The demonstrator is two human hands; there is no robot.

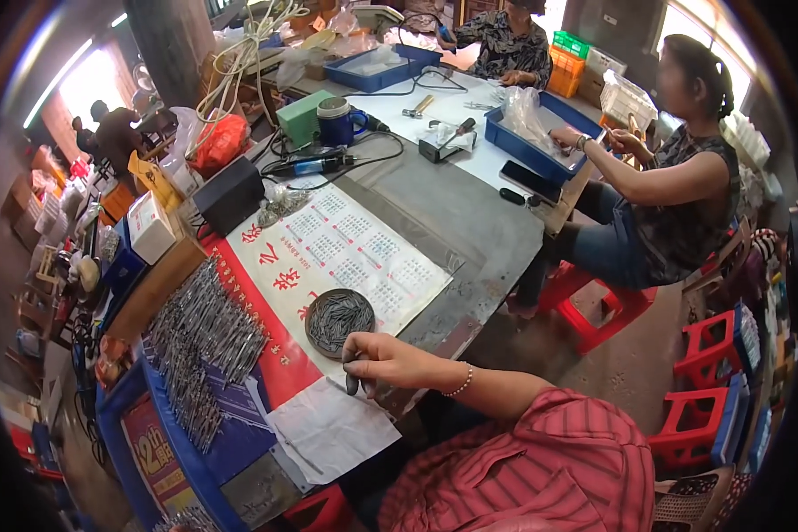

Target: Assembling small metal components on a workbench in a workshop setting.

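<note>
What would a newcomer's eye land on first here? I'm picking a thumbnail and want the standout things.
Likely the big heap of thin grey metal pins on the blue tray at the left, and the round dish of the same pins on the calendar sheet beside it. Just below the dish, one hand with a bead bracelet pinches a small dark piece. Bright red stools stand out at the right.

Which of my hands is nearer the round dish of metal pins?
Right. The right hand is just below the round dish, pinching a small dark piece. The left hand is out of view.
</note>
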